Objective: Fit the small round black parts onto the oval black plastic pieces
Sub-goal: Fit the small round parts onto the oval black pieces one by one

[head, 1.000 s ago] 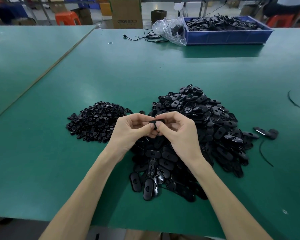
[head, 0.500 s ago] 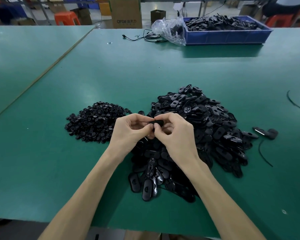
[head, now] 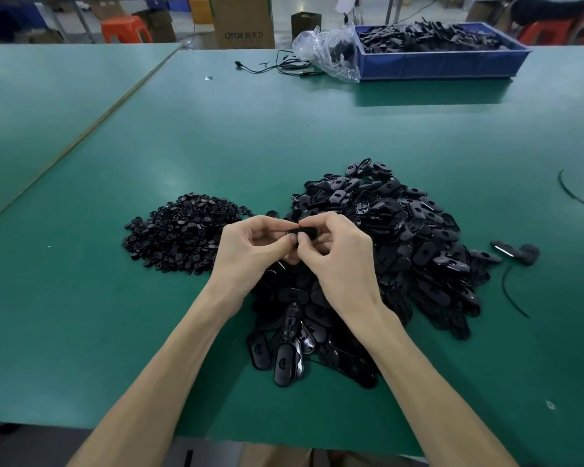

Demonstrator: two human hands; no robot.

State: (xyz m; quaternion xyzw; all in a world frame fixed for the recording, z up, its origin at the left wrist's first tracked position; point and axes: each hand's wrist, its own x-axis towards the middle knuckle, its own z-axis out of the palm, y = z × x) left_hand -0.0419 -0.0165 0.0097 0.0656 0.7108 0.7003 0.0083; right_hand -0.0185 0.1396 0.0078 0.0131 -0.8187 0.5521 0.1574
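Left hand (head: 250, 251) and right hand (head: 338, 261) — fingers curled, together pinching 1 oval black piece (head: 307, 231), perhaps a round part too.

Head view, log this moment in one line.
step: fitting | left hand: pinches oval black piece | right hand: pinches same piece | over: oval-piece pile

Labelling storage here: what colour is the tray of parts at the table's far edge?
Blue; the tray shows best in the head view.

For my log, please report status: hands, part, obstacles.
Left hand and right hand both pinch one oval black plastic piece. Held above pile of oval pieces. Nothing blocks.
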